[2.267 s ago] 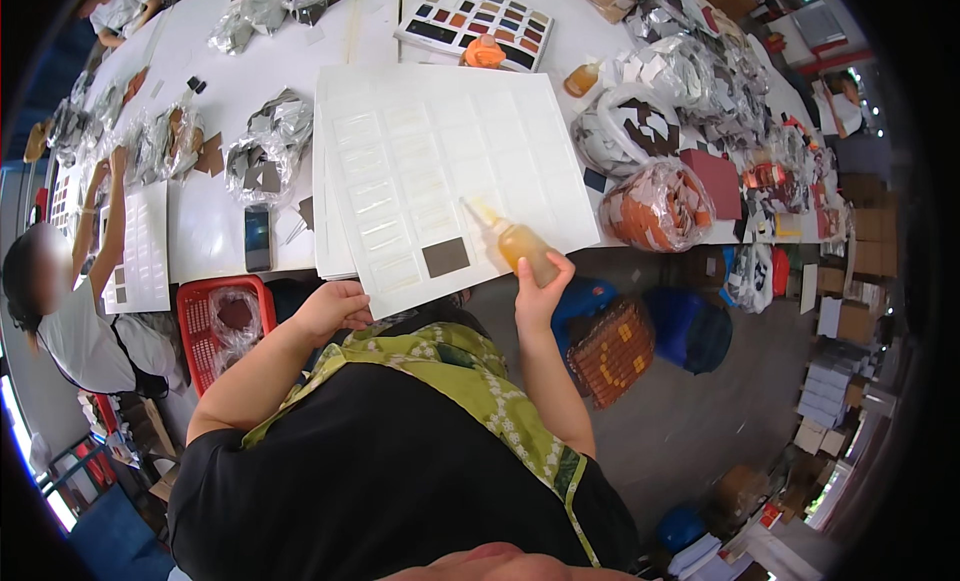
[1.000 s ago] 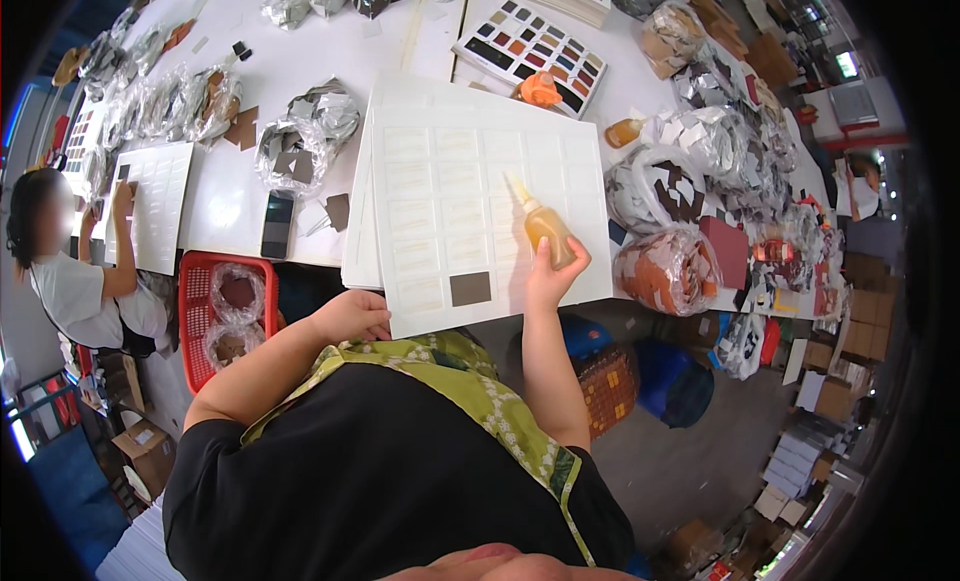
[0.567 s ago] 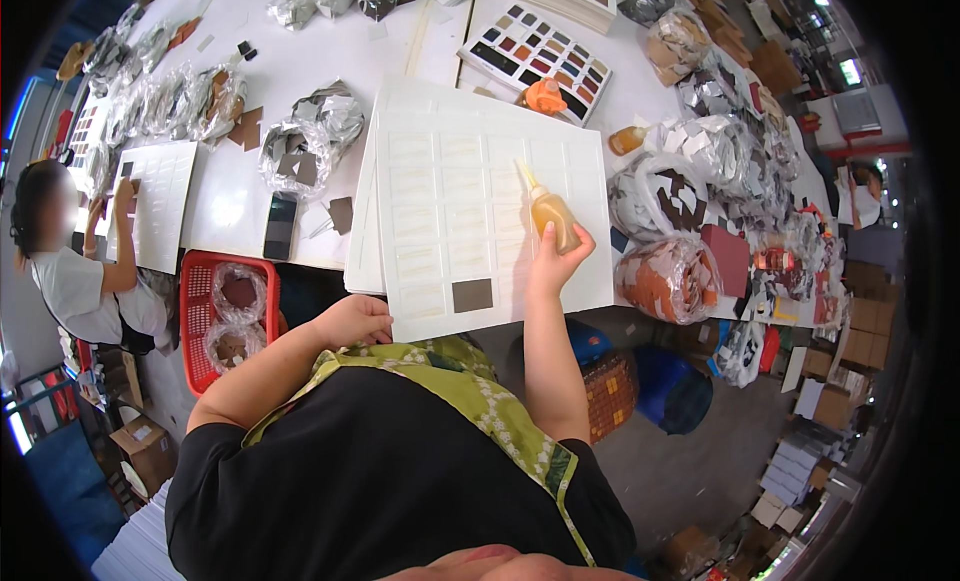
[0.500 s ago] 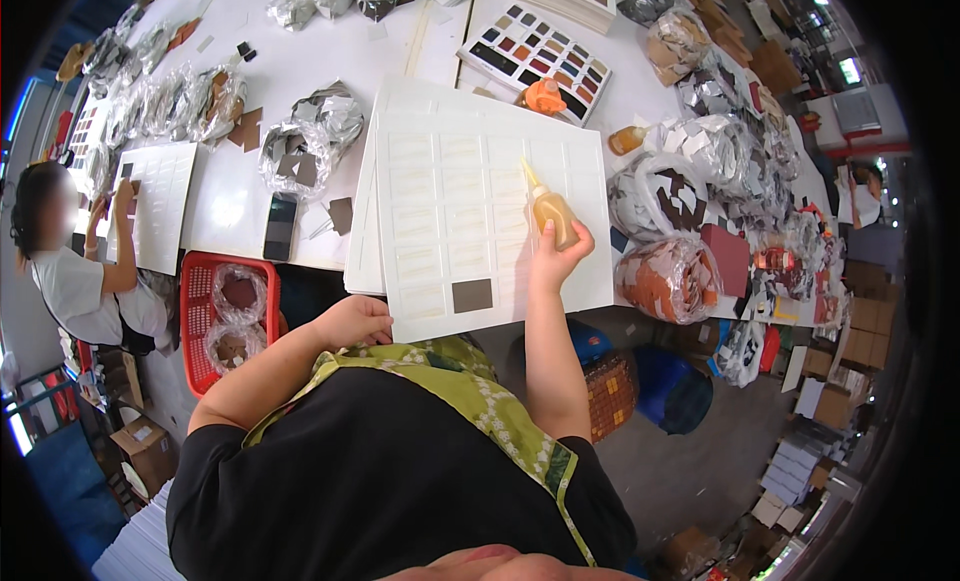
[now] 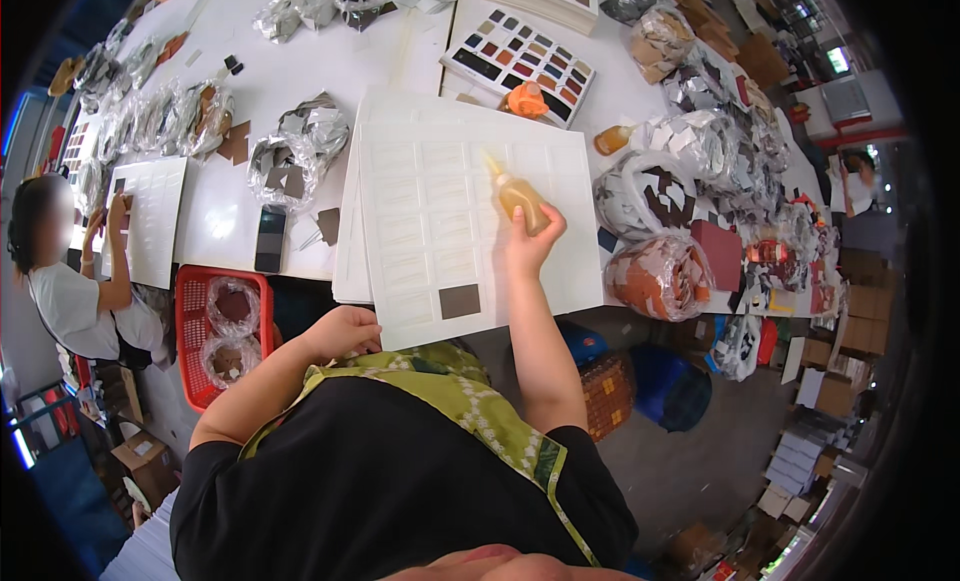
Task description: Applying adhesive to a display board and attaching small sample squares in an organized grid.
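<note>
My right hand [image 5: 533, 243] grips a soft bottle of amber glue [image 5: 521, 203], tilted with its thin yellow nozzle pointing away, over a white board [image 5: 545, 281]. Shallow rectangular compartments cover the board in rows, and streaks that look like glue show in many of them. One dark brown swatch [image 5: 460, 301] lies in a compartment near the board's near edge. At the near left corner, my left hand [image 5: 346, 332] has its fingers curled closed against the board's edge; what lies inside them is hidden. Another white board [image 5: 348, 251] shows underneath.
Beyond the board lie a colour swatch card [image 5: 520, 59] and an orange cap-like object [image 5: 526, 100]. A second amber bottle [image 5: 613, 139], bags of scraps [image 5: 655, 276] and a phone [image 5: 270, 239] surround it. A red basket [image 5: 182, 331] stands left, near a co-worker [image 5: 90, 291].
My right hand has moved the glue bottle slightly left across the board. The whole view has shifted a little. My left hand stays by the board's corner.
</note>
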The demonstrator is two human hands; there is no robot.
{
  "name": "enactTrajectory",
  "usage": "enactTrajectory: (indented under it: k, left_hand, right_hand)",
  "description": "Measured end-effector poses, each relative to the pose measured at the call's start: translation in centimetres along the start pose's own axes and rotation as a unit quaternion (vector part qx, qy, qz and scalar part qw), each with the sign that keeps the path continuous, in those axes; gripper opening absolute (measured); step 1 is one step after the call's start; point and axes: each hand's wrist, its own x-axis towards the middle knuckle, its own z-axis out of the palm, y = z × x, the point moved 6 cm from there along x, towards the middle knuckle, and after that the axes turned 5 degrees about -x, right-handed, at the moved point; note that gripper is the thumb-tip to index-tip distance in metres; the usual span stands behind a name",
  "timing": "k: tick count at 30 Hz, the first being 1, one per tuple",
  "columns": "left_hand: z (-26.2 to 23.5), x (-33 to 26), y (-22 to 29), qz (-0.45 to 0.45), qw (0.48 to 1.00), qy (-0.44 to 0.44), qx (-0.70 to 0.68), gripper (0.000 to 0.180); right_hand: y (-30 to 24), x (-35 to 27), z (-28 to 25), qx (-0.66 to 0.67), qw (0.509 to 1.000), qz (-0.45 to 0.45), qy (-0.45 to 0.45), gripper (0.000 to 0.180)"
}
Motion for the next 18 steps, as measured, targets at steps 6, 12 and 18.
enactTrajectory:
  k: [6, 12, 18]
  left_hand:
    - [0.0, -0.2, -0.1, 0.017, 0.999, 0.018, -0.031, 0.019]
    - [0.1, -0.4, 0.1, 0.018, 0.999, 0.022, -0.032, 0.019]
    - [0.1, -0.5, -0.1, 0.033, 0.998, 0.023, -0.042, 0.021]
  right_hand:
    - [3.2, 1.8, -2.4, 0.213, 0.962, 0.166, 0.043, 0.039]
    - [3.6, 4.1, -5.5, -0.075, 0.993, 0.003, 0.087, 0.038]
    - [3.8, 3.2, -4.8, 0.051, 0.998, 0.022, 0.034, 0.038]
